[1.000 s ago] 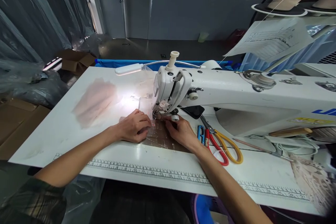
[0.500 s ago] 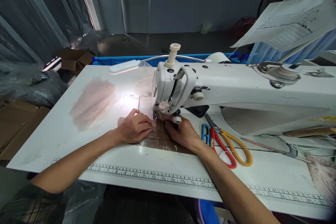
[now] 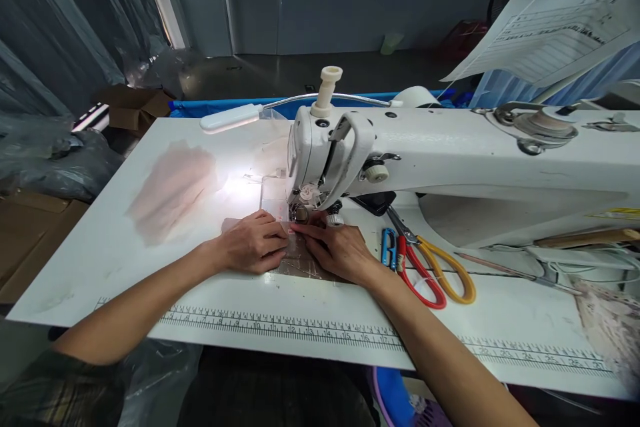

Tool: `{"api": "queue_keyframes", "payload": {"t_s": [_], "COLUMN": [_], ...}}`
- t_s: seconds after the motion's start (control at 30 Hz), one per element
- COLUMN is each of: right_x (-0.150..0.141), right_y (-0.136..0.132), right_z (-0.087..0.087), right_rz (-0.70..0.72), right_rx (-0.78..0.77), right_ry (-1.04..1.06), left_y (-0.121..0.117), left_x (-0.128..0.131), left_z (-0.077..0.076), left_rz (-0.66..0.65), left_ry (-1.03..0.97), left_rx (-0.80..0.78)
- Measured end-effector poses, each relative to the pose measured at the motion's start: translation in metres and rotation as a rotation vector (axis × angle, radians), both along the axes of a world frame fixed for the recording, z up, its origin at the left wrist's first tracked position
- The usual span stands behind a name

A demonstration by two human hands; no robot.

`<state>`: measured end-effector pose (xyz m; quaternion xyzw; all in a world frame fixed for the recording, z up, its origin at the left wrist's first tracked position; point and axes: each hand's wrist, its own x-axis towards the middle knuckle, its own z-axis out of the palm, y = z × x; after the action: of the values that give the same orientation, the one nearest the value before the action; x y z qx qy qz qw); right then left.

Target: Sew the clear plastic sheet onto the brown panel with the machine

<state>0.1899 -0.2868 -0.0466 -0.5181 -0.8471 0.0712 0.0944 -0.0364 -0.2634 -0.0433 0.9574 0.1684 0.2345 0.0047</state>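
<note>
At the white sewing machine (image 3: 360, 147), both hands work close to the presser foot (image 3: 300, 213). My left hand (image 3: 255, 243) rests left of the foot, its fingers bent and pressed together; what they hold is hidden. A sheer pinkish fabric edge (image 3: 229, 223) shows beside it. My right hand (image 3: 340, 250) lies right of the foot, index finger stretched leftward to a tiny pink piece (image 3: 291, 229), thumb folded below. Its grip on any material cannot be made out. Under both hands is a brown, shiny flat sheet (image 3: 310, 267).
Blue-handled thread snips (image 3: 389, 248) and scissors with red and yellow handles (image 3: 445, 273) lie right of my right hand. Sheer pink fabric (image 3: 173, 190) lies on the left tabletop. A lamp (image 3: 230, 119) lights the needle area. A printed ruler (image 3: 300, 333) runs along the front edge.
My right hand has shifted left, its index finger now stretched in front of the presser foot. My left hand stays nearly in place. The camera view has moved slightly.
</note>
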Motion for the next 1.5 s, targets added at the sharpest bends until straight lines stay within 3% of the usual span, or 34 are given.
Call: {"api": "queue_keyframes", "payload": {"t_s": [0.2,0.4,0.73,1.0,1.2,1.5], "right_x": [0.002,0.000,-0.007,-0.004,-0.009,-0.015], "right_y": [-0.002,-0.003,-0.003,-0.008,-0.008,-0.006], "right_z": [0.000,0.003,0.002,0.007,0.003,0.005], "right_rz": [0.096,0.103,0.034,0.107,0.051,0.014], "right_rx": [0.019,0.062,0.079,0.025,0.045,0.043], "right_ry": [0.060,0.006,-0.112,-0.034,-0.147,-0.153], "left_y": [-0.005,-0.009,-0.004,0.000,0.004,0.010], "left_x": [0.000,0.002,0.000,0.000,0.000,0.001], "left_z": [0.002,0.001,0.001,0.000,-0.002,0.000], "left_rz": [-0.002,0.067,0.116,0.155,0.181,0.224], "left_ry": [-0.011,0.008,0.088,0.148,0.169,0.192], "left_rx": [0.070,0.129,0.110,0.092,0.089,0.003]}}
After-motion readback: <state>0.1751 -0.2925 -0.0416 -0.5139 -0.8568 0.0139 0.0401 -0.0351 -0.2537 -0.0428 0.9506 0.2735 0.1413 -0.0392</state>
